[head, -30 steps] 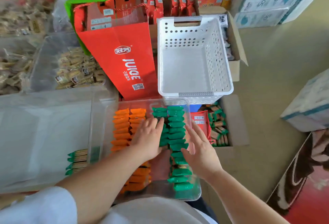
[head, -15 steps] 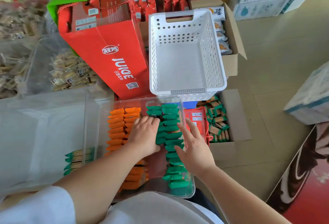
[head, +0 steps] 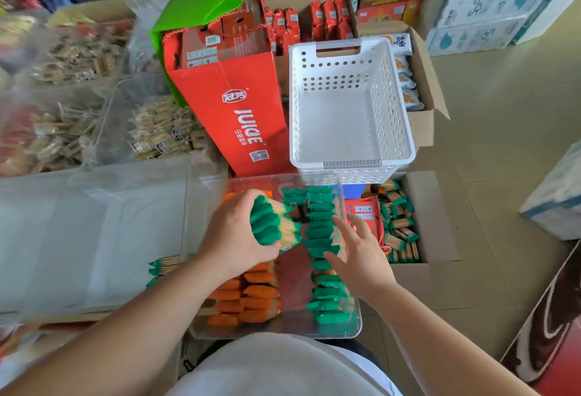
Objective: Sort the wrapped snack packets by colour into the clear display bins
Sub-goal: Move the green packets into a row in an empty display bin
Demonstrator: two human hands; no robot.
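Left hand (head: pixel 234 232), centre of frame, is closed round a bunch of green packets (head: pixel 273 225), approx five or six stacked, green ends facing the camera, lifted clear above the clear bin (head: pixel 354 329). Right hand (head: pixel 361 254), just right of it, is open w/ fingers spread, palm down, fingertips touching or nearly touching the green row (head: pixel 323 257) along the bin's right side; holds nothing.

Bin sits lower centre. Orange packets (head: pixel 248 298) fill its left side in two columns, green row runs top to bottom on the right, bare strip between them. A few more green packets (head: pixel 162 266) lie in the bin to the left, lower left of frame. Carton (head: pixel 440 216) at right w/ mixed loose packets. White basket (head: pixel 349 103) upper centre, red juice bag (head: pixel 232 112) beside it.

Step, as I read it: mid-sort, green bunch in transit. Next prob. needs the bunch set down w/ other greens, kept squared so it doesn't fan out; right hand could steady the row.
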